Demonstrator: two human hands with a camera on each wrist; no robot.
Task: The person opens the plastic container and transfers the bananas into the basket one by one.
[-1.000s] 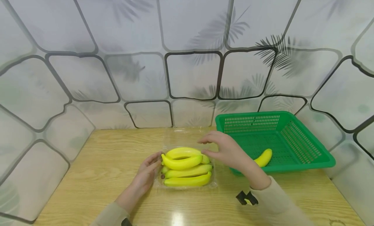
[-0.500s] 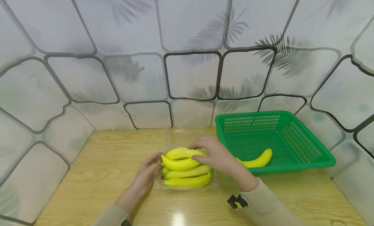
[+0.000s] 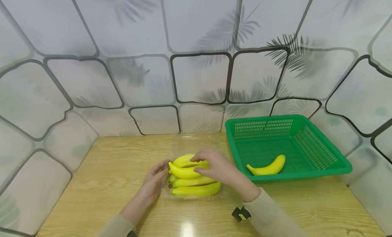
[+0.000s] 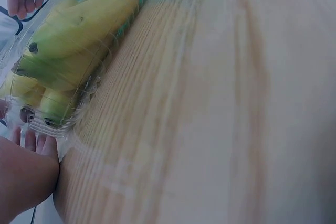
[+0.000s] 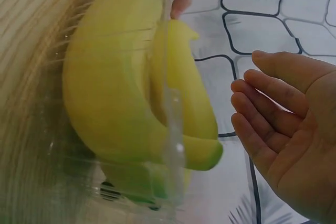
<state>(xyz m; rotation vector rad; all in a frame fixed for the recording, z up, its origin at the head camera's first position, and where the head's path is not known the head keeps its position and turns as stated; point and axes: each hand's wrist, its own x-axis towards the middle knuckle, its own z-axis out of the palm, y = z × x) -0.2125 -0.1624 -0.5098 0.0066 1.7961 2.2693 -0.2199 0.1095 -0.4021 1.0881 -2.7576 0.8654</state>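
Note:
Several yellow bananas [image 3: 196, 190] lie piled in a clear plastic clamshell box [image 3: 224, 193], its lid raised at the back. My left hand [image 3: 153, 182] rests against the box's left end with its fingers fairly straight. Above the pile hovers my right hand [image 3: 218, 166], fingers slightly bent, partly hiding the upper bananas in the head view. From the right wrist, nothing shows between the thumb and fingers of that hand [image 5: 294, 129]; it stands apart from the bananas [image 5: 115, 77]. The left wrist view shows the banana stems [image 4: 58, 103] through the clear wall.
A green plastic basket [image 3: 306, 176] stands to the right on the wooden table [image 3: 122, 155]. One banana [image 3: 272, 167] lies inside it by the front wall. Behind the table rises a patterned wall [image 3: 202, 80].
My right hand has moved left and slightly down, from the box's right side to over the bananas. The basket's banana is uncovered by the arm. My left hand stays in place.

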